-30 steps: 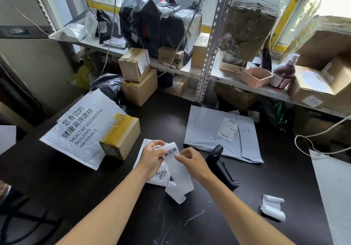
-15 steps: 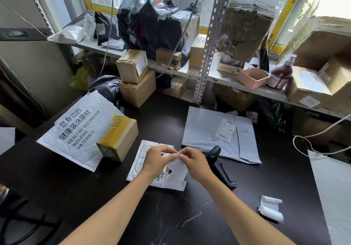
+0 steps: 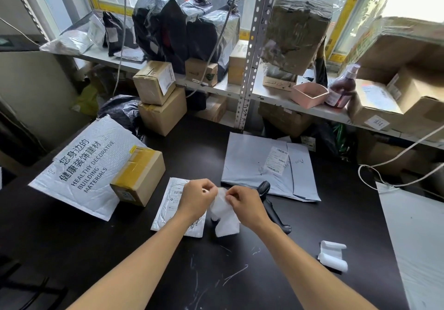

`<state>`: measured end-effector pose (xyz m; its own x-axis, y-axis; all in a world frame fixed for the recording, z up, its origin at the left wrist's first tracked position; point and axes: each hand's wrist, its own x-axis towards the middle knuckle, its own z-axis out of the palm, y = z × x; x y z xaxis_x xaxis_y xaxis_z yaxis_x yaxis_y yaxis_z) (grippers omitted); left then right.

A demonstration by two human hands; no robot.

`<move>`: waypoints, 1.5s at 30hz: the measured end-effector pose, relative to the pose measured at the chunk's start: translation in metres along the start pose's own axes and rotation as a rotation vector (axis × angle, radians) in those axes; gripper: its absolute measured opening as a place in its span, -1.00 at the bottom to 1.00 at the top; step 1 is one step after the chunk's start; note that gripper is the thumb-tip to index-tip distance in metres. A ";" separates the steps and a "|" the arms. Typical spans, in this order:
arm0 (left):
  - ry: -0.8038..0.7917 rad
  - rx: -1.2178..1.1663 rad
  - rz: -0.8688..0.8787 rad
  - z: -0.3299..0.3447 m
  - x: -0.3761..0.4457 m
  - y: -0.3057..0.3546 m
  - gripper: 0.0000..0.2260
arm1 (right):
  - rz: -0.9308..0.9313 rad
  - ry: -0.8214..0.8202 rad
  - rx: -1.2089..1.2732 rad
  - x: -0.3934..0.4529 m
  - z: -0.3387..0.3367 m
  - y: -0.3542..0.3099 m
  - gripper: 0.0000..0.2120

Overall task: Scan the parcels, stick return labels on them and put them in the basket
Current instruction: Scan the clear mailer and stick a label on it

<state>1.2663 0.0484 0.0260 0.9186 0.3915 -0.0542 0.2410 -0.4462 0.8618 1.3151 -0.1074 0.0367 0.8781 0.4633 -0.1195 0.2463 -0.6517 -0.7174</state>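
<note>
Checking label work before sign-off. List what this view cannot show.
- Head view: print on the label strip faces away.
- Small white mailer: right part covered by the left hand; print too small.
- Scanner: partly behind the right hand.
- No basket in frame.

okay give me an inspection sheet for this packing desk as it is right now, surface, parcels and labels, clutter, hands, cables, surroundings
Surface: black desk, scratched near the front.
Job's things: small white mailer under the hands; label strip; scanner lying flat; taped box on big printed mailer; grey mailer. No basket seen.
Clutter: curled label scrap.
Grippers: left hand and right hand both pinch the strip's top.
Cables: white cable looping at right.
Surroundings: shelf stacked with parcels.
</note>
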 end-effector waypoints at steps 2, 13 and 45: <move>0.120 -0.172 -0.166 -0.002 0.004 -0.002 -0.84 | 0.057 0.041 -0.010 0.000 -0.003 0.005 -0.86; 0.324 -0.075 -0.113 -0.021 -0.008 -0.014 -0.86 | 0.249 0.104 0.107 0.005 0.021 -0.019 -0.59; -0.110 0.289 -0.508 -0.069 -0.016 -0.101 -0.92 | 0.480 -0.163 -0.176 0.019 0.142 -0.048 -0.60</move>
<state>1.2059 0.1430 -0.0252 0.6892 0.5346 -0.4891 0.7203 -0.4321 0.5426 1.2618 0.0175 -0.0283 0.8371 0.1665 -0.5211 -0.0900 -0.8976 -0.4315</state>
